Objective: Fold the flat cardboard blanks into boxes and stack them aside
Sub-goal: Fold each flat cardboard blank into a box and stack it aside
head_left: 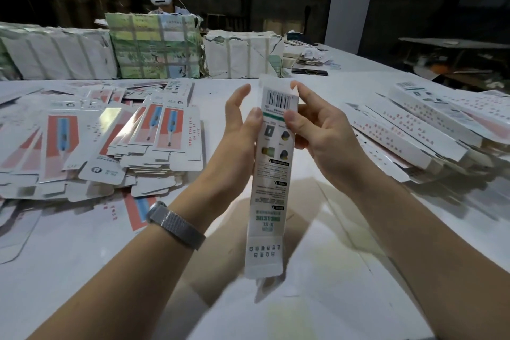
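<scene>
Long narrow white box (271, 174) – barcode uppermost, green print, both hands (240, 130) (317, 130) pinching its upper sides

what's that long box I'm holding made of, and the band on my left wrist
The long box looks like thin printed cardboard with a smooth, faintly glossy white coating: crisp fold edges, a barcode and print on its face, a thin flap at the near end. The wrist band looks like woven metal mesh, silver-grey, with a fine grid texture catching the light; it could be a metallic-look fabric.
</scene>
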A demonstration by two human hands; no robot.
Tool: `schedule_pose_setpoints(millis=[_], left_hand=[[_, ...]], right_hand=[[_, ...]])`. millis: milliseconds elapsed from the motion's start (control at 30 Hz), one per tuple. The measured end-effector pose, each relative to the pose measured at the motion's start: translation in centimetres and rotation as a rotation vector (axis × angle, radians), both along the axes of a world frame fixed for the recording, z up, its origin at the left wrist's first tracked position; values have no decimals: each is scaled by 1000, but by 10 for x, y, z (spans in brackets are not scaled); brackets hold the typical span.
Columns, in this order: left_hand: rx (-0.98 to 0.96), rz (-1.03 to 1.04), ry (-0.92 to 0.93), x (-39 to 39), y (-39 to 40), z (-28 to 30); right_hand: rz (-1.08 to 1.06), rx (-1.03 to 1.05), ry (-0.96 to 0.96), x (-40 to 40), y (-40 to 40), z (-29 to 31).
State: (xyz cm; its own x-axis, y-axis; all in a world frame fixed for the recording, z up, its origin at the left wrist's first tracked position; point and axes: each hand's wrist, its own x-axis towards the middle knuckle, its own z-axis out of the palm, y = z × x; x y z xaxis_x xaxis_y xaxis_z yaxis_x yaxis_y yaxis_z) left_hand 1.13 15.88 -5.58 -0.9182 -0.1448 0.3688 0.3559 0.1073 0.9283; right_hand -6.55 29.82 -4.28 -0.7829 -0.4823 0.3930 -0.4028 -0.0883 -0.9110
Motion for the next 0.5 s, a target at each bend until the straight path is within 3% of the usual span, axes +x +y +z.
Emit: schedule_pose_setpoints(millis=[167, 500], left_hand=[[-73, 40, 89, 3, -1, -1], [-24, 71, 117, 3, 4, -5]], right_hand=[[49, -53, -27, 4, -1, 0], [107, -106, -93, 8, -5, -5]])
